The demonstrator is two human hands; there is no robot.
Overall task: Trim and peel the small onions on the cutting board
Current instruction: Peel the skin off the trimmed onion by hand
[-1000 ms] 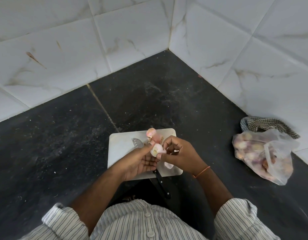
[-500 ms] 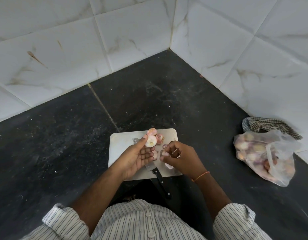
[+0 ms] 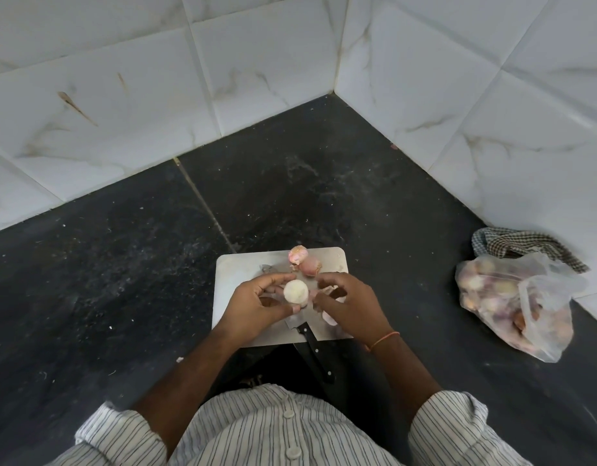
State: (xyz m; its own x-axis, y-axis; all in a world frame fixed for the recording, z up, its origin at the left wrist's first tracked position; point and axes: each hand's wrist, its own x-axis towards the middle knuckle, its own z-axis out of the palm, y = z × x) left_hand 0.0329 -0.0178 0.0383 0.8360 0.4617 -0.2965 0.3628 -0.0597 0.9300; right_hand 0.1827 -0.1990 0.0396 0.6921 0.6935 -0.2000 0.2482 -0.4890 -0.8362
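My left hand (image 3: 257,306) grips a small pale onion (image 3: 295,291) between thumb and fingers, its cut face turned up, just above the white cutting board (image 3: 236,274). My right hand (image 3: 349,304) has its fingertips curled at the onion's right side, on its pinkish skin. Two more small pink onions (image 3: 304,260) lie at the board's far edge. A knife lies on the board under my hands, its black handle (image 3: 315,354) sticking out over the near edge. Loose bits of peel lie under my right hand.
A clear plastic bag of small onions (image 3: 515,297) lies on the black counter at the right, with a checked cloth (image 3: 522,245) behind it. White tiled walls meet in a corner at the back. The dark counter (image 3: 122,264) stretches to the left.
My left hand has turned the onion so its pale cut face points up and lowered it a little. My right hand has come back to the onion's side.
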